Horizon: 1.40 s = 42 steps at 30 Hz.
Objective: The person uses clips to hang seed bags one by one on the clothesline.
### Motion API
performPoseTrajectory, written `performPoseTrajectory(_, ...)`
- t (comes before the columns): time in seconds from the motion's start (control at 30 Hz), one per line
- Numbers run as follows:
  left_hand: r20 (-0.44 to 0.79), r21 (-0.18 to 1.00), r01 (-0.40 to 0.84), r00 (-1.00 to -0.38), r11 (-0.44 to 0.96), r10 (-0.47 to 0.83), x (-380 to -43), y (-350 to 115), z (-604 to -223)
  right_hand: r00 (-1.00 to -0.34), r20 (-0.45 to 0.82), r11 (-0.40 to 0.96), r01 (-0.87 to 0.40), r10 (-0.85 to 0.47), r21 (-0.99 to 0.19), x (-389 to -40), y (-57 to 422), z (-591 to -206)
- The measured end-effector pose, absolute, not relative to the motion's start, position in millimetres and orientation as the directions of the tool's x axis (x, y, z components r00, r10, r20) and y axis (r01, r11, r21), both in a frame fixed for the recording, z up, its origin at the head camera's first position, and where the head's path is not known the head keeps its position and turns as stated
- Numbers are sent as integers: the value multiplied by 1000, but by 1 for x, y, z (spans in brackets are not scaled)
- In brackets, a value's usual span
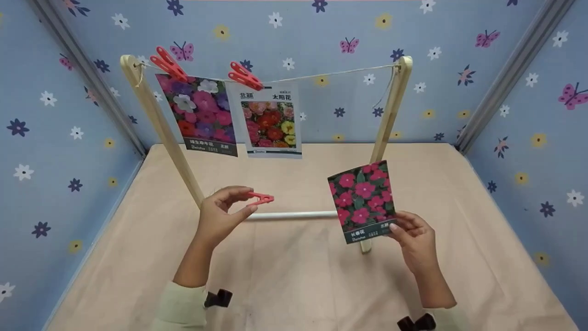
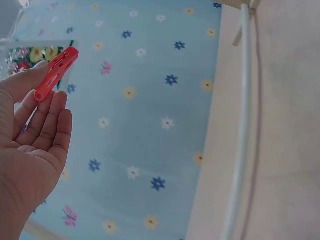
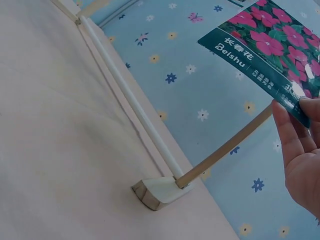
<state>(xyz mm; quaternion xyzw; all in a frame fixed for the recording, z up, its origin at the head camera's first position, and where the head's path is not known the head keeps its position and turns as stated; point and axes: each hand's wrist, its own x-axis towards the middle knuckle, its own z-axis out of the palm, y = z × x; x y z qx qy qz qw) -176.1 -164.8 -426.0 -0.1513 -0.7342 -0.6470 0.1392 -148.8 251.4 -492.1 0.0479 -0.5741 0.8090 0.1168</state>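
Observation:
Between thumb and fingers, my left hand point(image 1: 217, 216) pinches a red clothespin point(image 1: 262, 198) by its handle ends, in front of the frame's left post. My right hand point(image 1: 417, 238) holds a seed packet with pink flowers point(image 1: 363, 197) by its lower right corner, thumb on the front. In the right wrist view the packet point(image 3: 280, 40) shows its dark green label strip. Two more packets hang from the string point(image 1: 330, 73): one with purple and pink flowers point(image 1: 204, 108), one white-edged with red and yellow flowers point(image 1: 271, 122). Red clothespins point(image 1: 169, 64) hold both at their top edges.
Wooden posts point(image 1: 158, 124) at left and right carry the string, with a white rod point(image 1: 294, 215) joining them low down. A wooden foot point(image 3: 155, 192) rests on the peach cloth point(image 1: 285, 276). Flowered blue panels point(image 1: 321, 27) enclose the back and sides.

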Motion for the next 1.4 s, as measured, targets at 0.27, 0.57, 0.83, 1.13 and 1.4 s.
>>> performPoseTrajectory(0.27,538,822,544,-838,168,84,-184,-147,-383,-944,311,-288,-328,107,-899,-156,243,-474)
performPoseTrajectory(0.57,689,689,699,-714,193,124,-196,-133,-333,-928,345,-286,-373,142,-883,-167,232,-452)
performPoseTrajectory(0.83,787,532,793,-592,297,172,-213,-122,-289,-908,365,-314,-414,203,-855,-177,224,-434)
performPoseTrajectory(1.13,837,467,836,-523,288,160,-229,-114,-258,-890,399,-323,-452,220,-832,-189,217,-421)
performPoseTrajectory(1.4,816,532,826,-559,185,148,-240,-99,-241,-885,395,-300,-458,247,-837,-196,209,-413)
